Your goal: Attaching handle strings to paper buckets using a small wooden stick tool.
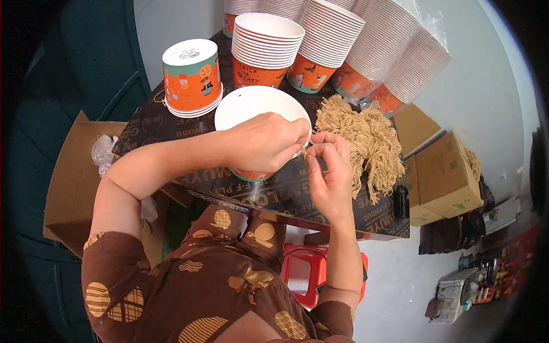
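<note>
A paper bucket (251, 103) with a white inside and an orange outer wall stands at the near side of the dark table. My left hand (267, 143) reaches across its mouth to the right rim, fingers pinched on a thin tan cord (304, 150). Close against it, my right hand (330, 174) also pinches the cord, thumb and forefinger together beside the rim. Where the cord passes through or round the rim is hidden by my fingers. To the right of my hands lies a heap of tan cords (366, 143).
Tall stacks of paper buckets (269, 43) line the back, some in clear plastic. An upside-down orange stack (191, 80) stands at left on the dark table (240, 194). Cardboard boxes (449, 177) sit at right, another box (74, 183) at left. A red stool (309, 268) is below.
</note>
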`<move>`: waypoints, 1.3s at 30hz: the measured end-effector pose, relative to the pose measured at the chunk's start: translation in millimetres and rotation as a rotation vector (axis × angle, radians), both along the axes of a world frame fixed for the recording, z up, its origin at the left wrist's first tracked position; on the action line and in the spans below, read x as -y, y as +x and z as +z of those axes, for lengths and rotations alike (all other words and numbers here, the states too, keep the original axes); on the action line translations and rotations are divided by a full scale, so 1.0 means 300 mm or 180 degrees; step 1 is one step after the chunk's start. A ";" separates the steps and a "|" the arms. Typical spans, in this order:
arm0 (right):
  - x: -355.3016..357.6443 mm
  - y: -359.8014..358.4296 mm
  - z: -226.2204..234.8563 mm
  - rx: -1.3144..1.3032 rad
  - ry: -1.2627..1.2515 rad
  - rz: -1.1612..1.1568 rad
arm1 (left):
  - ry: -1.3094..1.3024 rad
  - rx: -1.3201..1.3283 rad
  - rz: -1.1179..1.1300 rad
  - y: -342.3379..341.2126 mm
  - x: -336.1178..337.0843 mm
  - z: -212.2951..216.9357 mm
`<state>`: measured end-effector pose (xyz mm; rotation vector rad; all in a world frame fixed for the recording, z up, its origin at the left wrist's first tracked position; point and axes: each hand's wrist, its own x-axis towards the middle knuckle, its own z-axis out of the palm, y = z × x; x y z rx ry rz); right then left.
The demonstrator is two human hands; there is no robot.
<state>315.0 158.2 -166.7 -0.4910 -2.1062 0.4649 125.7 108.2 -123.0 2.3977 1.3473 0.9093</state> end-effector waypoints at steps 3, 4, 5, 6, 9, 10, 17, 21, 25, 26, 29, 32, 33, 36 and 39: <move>0.019 0.000 0.003 -0.0040 -0.0068 0.0043 | -0.0068 0.0025 0.0085 -0.002 -0.006 -0.002; 0.025 0.000 0.005 -0.0097 -0.0072 0.0091 | -0.0060 0.0029 0.0090 -0.002 -0.008 -0.003; 0.033 0.001 0.008 -0.0093 -0.0064 0.0097 | -0.0088 0.0007 0.0113 -0.002 -0.010 -0.004; 0.040 0.002 0.010 -0.0080 -0.0040 0.0090 | -0.0120 -0.0016 0.0138 -0.003 -0.012 -0.005; 0.043 0.007 0.002 -0.0052 0.0006 0.0095 | -0.0146 -0.0096 0.0189 -0.003 -0.015 -0.001; 0.042 0.009 -0.003 -0.0040 0.0023 0.0100 | -0.0144 -0.0093 0.0198 -0.004 -0.017 -0.001; 0.045 0.018 -0.044 -0.0032 -0.0792 0.0231 | -0.0413 -0.0103 0.0387 -0.016 -0.033 -0.012; 0.040 0.013 -0.052 -0.0084 -0.0650 0.0299 | -0.0749 0.0057 0.0470 -0.018 -0.034 0.000; 0.043 0.012 -0.056 -0.0064 -0.0492 0.0348 | -0.1096 0.0137 0.0433 -0.029 -0.040 0.004; 0.043 0.011 -0.056 -0.0064 -0.0492 0.0349 | -0.1035 0.0117 0.0434 -0.030 -0.043 -0.001; 0.035 0.012 -0.060 -0.0115 -0.0384 0.0339 | -0.0952 0.0166 0.0422 -0.033 -0.045 -0.007; 0.026 0.018 -0.089 -0.0178 -0.0076 0.0182 | -0.0766 0.0109 0.0377 -0.039 -0.047 -0.012; 0.037 0.018 -0.102 -0.0374 -0.0923 0.0377 | -0.0620 -0.0014 0.0344 -0.040 -0.047 -0.014; 0.058 0.046 -0.095 -0.0425 -0.2415 0.0635 | -0.0757 0.0079 0.0410 -0.040 -0.043 0.001; 0.067 0.062 -0.055 -0.0972 -0.2828 0.1256 | -0.1215 0.0400 0.0412 -0.044 -0.038 0.007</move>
